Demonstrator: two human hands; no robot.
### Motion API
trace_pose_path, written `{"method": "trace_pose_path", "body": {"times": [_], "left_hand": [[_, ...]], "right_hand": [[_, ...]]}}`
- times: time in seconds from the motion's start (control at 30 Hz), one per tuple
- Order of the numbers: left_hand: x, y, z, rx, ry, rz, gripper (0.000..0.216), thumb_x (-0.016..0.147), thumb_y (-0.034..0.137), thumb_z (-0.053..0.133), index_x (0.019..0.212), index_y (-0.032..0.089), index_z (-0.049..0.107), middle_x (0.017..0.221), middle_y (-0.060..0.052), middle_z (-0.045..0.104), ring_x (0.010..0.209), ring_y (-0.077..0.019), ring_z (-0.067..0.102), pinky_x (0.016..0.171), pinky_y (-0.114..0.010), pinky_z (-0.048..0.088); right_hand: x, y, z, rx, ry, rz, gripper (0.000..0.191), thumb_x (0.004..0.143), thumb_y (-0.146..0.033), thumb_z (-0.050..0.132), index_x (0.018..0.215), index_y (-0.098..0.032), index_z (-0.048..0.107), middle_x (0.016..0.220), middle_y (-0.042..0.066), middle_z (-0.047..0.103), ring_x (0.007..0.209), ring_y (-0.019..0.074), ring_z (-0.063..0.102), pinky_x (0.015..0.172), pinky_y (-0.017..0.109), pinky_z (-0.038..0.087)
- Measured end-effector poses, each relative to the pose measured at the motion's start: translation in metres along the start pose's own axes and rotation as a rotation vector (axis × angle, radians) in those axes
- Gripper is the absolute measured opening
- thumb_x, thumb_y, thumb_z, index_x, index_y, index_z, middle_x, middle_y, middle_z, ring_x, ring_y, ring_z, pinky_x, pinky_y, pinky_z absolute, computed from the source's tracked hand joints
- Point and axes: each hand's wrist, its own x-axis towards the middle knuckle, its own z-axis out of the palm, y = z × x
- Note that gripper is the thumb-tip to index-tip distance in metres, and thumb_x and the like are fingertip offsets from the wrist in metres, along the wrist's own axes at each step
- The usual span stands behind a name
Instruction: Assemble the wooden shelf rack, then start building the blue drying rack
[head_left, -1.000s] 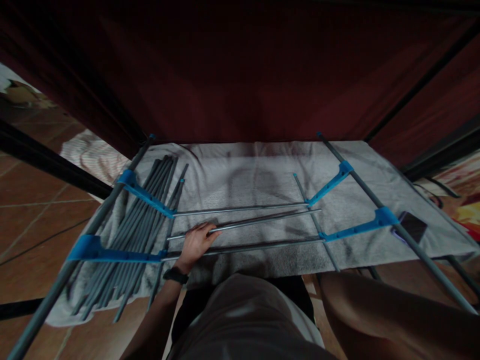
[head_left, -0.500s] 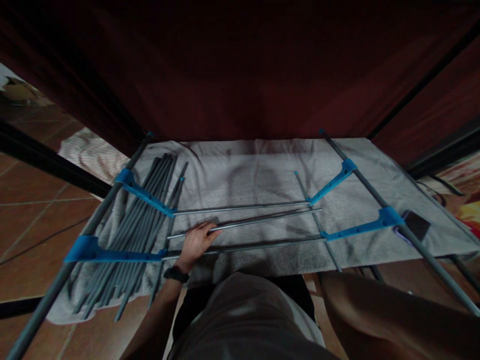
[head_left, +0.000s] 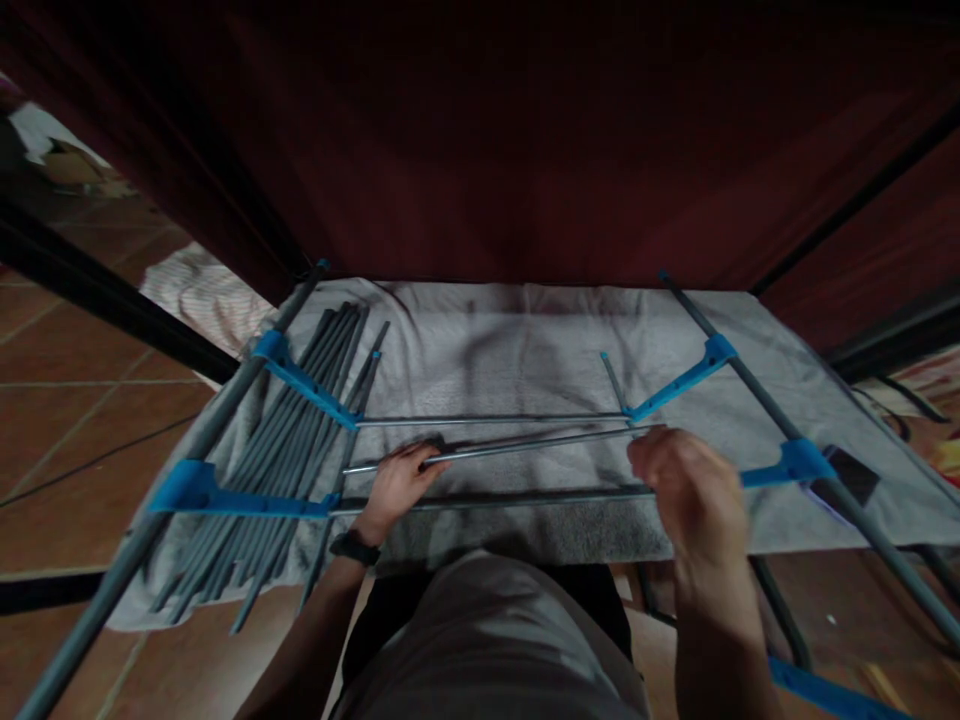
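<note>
The left hand (head_left: 397,482) has its grip closed over the left end of a metal rod (head_left: 525,446), mid-frame. The right hand (head_left: 686,490) hovers, blurred, by the other end, and I cannot tell its grip. A grey towel (head_left: 525,340) lies beneath, with a bundle of rods (head_left: 300,445) at left.

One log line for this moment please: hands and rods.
left hand: grip on loose rod, left end | right hand: blurred near its right end, grip unclear | rod bundle: left on towel
</note>
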Motion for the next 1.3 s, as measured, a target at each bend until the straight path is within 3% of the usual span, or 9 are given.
{"method": "trace_pose_path", "body": {"times": [0.1, 0.2, 0.3, 0.47, 0.67, 0.83, 0.93, 1.1, 1.3], "left_hand": [[0.001, -0.002, -0.003, -0.021, 0.013, -0.012, 0.029, 0.097, 0.049, 0.061, 0.098, 0.022, 0.073, 0.097, -0.005, 0.078, 0.092, -0.0242, 0.073, 0.084, -0.034, 0.054], [0.002, -0.005, -0.005, -0.037, 0.014, -0.014, 0.029, 0.096, 0.050, 0.063, 0.095, 0.023, 0.073, 0.095, -0.004, 0.078, 0.089, -0.0230, 0.073, 0.082, -0.033, 0.054], [0.004, -0.008, -0.008, -0.044, 0.011, -0.013, 0.028, 0.095, 0.050, 0.064, 0.093, 0.023, 0.072, 0.092, -0.003, 0.078, 0.086, -0.0218, 0.073, 0.079, -0.031, 0.053], [0.005, -0.010, -0.008, -0.025, -0.021, -0.019, 0.022, 0.094, 0.045, 0.065, 0.094, 0.024, 0.073, 0.093, -0.003, 0.079, 0.085, -0.0213, 0.073, 0.078, -0.030, 0.053], [0.006, -0.017, -0.002, 0.064, -0.053, -0.004, 0.017, 0.094, 0.039, 0.063, 0.094, 0.025, 0.073, 0.095, -0.004, 0.079, 0.092, -0.0244, 0.073, 0.084, -0.034, 0.054], [0.007, -0.021, -0.003, 0.099, -0.092, 0.012, 0.016, 0.096, 0.032, 0.058, 0.098, 0.024, 0.072, 0.101, -0.005, 0.078, 0.099, -0.0264, 0.072, 0.093, -0.039, 0.052], [0.007, -0.024, -0.006, 0.134, -0.074, -0.010, 0.017, 0.096, 0.029, 0.055, 0.100, 0.023, 0.072, 0.101, -0.006, 0.077, 0.099, -0.0272, 0.071, 0.096, -0.041, 0.050], [0.005, -0.031, -0.012, 0.182, 0.002, -0.050, 0.023, 0.096, 0.028, 0.051, 0.101, 0.021, 0.072, 0.105, -0.010, 0.076, 0.101, -0.0295, 0.070, 0.095, -0.044, 0.049], [0.000, -0.038, -0.017, 0.229, 0.078, -0.068, 0.027, 0.098, 0.032, 0.048, 0.103, 0.022, 0.073, 0.105, -0.010, 0.076, 0.100, -0.0291, 0.068, 0.094, -0.045, 0.046]], "right_hand": [[0.011, 0.057, -0.005, -0.094, 0.154, 0.258, 0.028, 0.079, -0.042, 0.082, 0.069, -0.019, 0.069, 0.067, -0.002, 0.063, 0.063, 0.0114, 0.057, 0.060, 0.022, 0.051], [0.015, 0.110, -0.019, 0.153, 0.332, 0.530, 0.028, 0.066, -0.035, 0.087, 0.085, -0.021, 0.071, 0.084, 0.001, 0.074, 0.074, 0.0150, 0.068, 0.069, 0.027, 0.060], [0.017, 0.138, -0.031, 0.327, 0.398, 0.638, 0.025, 0.065, -0.027, 0.084, 0.080, -0.022, 0.066, 0.081, 0.001, 0.075, 0.077, 0.0166, 0.073, 0.073, 0.030, 0.064], [0.025, 0.144, -0.036, 0.472, 0.345, 0.532, 0.018, 0.066, -0.022, 0.080, 0.075, -0.022, 0.065, 0.082, 0.001, 0.077, 0.087, 0.0175, 0.076, 0.087, 0.032, 0.065], [0.030, 0.148, -0.038, 0.533, 0.342, 0.476, 0.021, 0.068, -0.021, 0.081, 0.086, -0.022, 0.071, 0.095, 0.001, 0.079, 0.096, 0.0159, 0.076, 0.091, 0.030, 0.063], [0.028, 0.160, -0.036, 0.463, 0.449, 0.463, 0.030, 0.068, -0.027, 0.090, 0.072, -0.022, 0.062, 0.082, -0.003, 0.076, 0.080, 0.0144, 0.075, 0.088, 0.033, 0.065], [0.029, 0.163, -0.036, 0.449, 0.507, 0.486, 0.038, 0.065, -0.030, 0.094, 0.069, -0.022, 0.056, 0.068, -0.007, 0.071, 0.064, 0.0116, 0.071, 0.082, 0.032, 0.066], [0.033, 0.161, -0.036, 0.436, 0.538, 0.536, 0.039, 0.067, -0.032, 0.093, 0.071, -0.023, 0.055, 0.060, -0.008, 0.068, 0.056, 0.0095, 0.068, 0.072, 0.027, 0.067], [0.032, 0.162, -0.038, 0.450, 0.519, 0.498, 0.030, 0.066, -0.024, 0.087, 0.073, -0.022, 0.058, 0.076, -0.006, 0.074, 0.071, 0.0114, 0.074, 0.077, 0.027, 0.066]]}}
